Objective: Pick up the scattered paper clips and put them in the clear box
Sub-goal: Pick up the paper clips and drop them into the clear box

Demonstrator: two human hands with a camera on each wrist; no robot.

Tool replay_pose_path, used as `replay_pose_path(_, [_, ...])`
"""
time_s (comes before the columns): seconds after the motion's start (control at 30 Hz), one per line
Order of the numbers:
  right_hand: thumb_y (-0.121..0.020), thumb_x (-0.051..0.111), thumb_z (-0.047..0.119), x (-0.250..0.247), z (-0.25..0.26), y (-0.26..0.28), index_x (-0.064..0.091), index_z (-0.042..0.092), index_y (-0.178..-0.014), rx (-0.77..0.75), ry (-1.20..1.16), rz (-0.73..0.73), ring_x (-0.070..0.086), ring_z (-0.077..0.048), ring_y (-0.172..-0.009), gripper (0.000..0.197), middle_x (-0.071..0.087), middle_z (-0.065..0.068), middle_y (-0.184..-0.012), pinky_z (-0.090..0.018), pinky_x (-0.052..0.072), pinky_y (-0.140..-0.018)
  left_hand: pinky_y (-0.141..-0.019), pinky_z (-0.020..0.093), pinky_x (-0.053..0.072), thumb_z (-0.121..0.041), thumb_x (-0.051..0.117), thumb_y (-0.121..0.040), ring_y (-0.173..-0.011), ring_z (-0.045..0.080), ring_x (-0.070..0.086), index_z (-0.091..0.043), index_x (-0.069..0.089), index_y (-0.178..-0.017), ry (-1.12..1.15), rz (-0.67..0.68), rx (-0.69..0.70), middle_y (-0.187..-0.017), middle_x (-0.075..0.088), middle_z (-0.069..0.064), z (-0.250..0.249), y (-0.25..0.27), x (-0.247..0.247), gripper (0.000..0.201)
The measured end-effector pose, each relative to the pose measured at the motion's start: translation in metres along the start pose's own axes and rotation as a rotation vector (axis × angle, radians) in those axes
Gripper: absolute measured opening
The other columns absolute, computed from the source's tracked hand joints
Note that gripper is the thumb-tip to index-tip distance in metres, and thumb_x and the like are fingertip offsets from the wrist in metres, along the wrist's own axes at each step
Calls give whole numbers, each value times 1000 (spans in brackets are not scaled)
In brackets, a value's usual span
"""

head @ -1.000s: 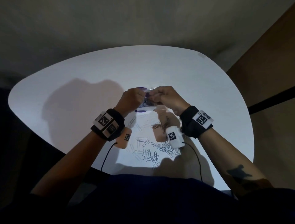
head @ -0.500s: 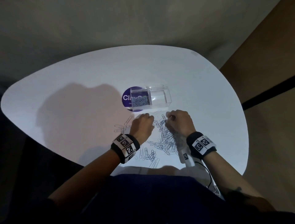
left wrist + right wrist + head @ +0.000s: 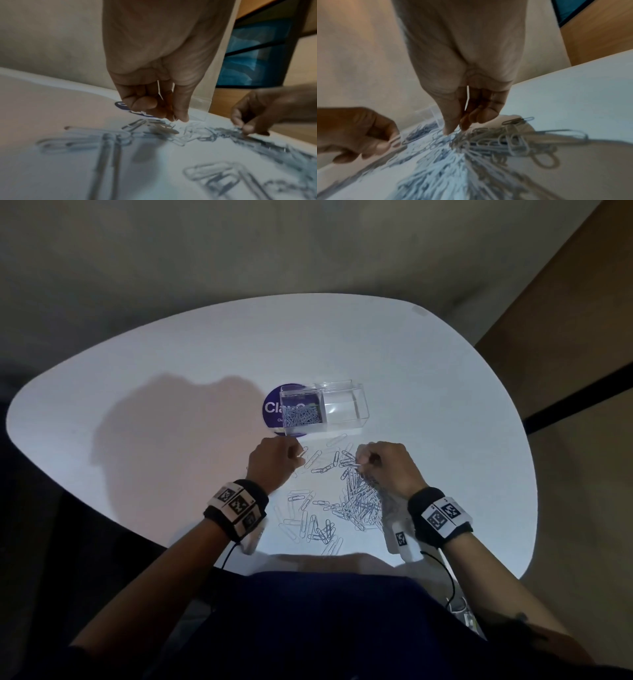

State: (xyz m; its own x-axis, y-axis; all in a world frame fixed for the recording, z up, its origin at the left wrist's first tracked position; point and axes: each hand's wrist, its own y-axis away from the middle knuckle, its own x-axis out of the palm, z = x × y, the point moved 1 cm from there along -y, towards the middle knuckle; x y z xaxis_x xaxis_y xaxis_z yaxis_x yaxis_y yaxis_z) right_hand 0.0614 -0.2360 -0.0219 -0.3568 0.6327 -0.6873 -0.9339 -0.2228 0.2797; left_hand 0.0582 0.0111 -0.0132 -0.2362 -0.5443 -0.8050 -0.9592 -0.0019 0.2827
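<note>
Head view shows our left hand [image 3: 274,463] pinching one paper clip [image 3: 301,454], right hand [image 3: 387,465] pinching into the pile [image 3: 359,498]; clips seem light, springy, tangle-prone; we pinch the wire loops.

left hand [image 3: 154,86] fingers curled, tips bunched just above white tabletop [image 3: 51,108] | blurred silver wire paper clips [image 3: 171,136] scattered below and near lens | right hand [image 3: 260,109] at right edge, fingertips pinching clips in denser heap | dark blue round sticker [image 3: 122,106] partly hidden behind left fingers
</note>
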Motion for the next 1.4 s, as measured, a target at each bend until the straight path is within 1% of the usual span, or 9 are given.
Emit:
replay_pose_path(0.17, [-74, 69, -5, -11, -7, 7, 59, 25, -62, 22, -55, -6, 62, 0, -65, 34, 67, 18, -67, -23, 52, -70, -74, 33, 42, -23, 69, -82, -105, 19, 54, -19, 62, -105, -137, -73, 204, -109, 60, 0, -7, 13, 5, 25])
replay_pose_path(0.27, [-76, 73, -6, -11, -9, 10, 60, 20, -63, 26, -104, 3, 59, 7, -62, 32, 67, 18, -68, -12, 45, -65, -71, 33, 42, -26, 63, -88, -102, 19, 53, -17, 66, -103, -172, -8, 335, -101, 60, 1, -20, 18, 17, 18])
replay_pose_path(0.47, [-75, 70, -12, -15, -14, 11, 70, 11, -80, 80, -125, 28, 64, 4, -63, 23, 72, 3, -81, -10, 48, -64, -62, 32, 43, -22, 69, -85, -95, 23, 55, -10, 67, -97, -174, -28, 298, -90, 65, 3, -29, 17, 40, 17])
replay_pose_path(0.63, [-71, 79, 5, -13, -11, 7, 68, 22, -75, 69, 1, -13, 63, -13, -80, 21, 64, 16, -78, -28, 51, -78, -55, 35, 46, -11, 67, -84, -81, 25, 55, -8, 66, -81, -213, -39, 294, -80, 63, 6, -35, 17, 41, 4])
replay_pose_path(0.73, [-77, 78, 18, -6, 4, 4, 62, 25, -70, 15, 96, -79, 59, -14, -78, 19, 56, 17, -71, -33, 50, -76, -44, 27, 33, 0, 69, -73, -67, 25, 55, -8, 62, -68, -302, -24, 357, -67, 59, 5, -39, 22, 41, 12])
replay_pose_path(0.87, [-80, 77, 33, 11, 18, -5, 55, 26, -74, 13, 252, -97, 51, -14, -80, 24, 54, 8, -81, -29, 40, -65, -50, 31, 39, 2, 66, -77, -77, 25, 56, -7, 65, -84, -235, -83, 373, -78, 62, 7, -33, 23, 44, 11])
replay_pose_path(1.07, [-83, 72, 20, 23, 24, -16, 67, 18, -75, -15, 267, -94, 59, -19, -86, 9, 63, 0, -88, -33, 50, -67, -57, 35, 47, -1, 72, -78, -73, 24, 56, -8, 67, -77, -244, -39, 353, -73, 63, 6, -27, 28, 42, 8])
replay_pose_path(1.3, [-76, 79, 4, 6, 17, -7, 67, 11, -67, 52, -351, -115, 72, -18, -80, 17, 76, -1, -81, -30, 57, -77, -60, 28, 34, 10, 54, -79, -76, 25, 51, -8, 60, -76, -223, 19, 438, -75, 60, 8, -25, 25, 42, 19])
replay_pose_path(1.4, [-75, 84, 4, 2, 10, -4, 72, 6, -89, 155, -675, -53, 68, -27, -68, 19, 69, -15, -78, -34, 57, -66, -60, 30, 42, 6, 57, -81, -71, 20, 54, -10, 62, -76, -40, 42, 435, -73, 63, 3, -19, 21, 40, 17])
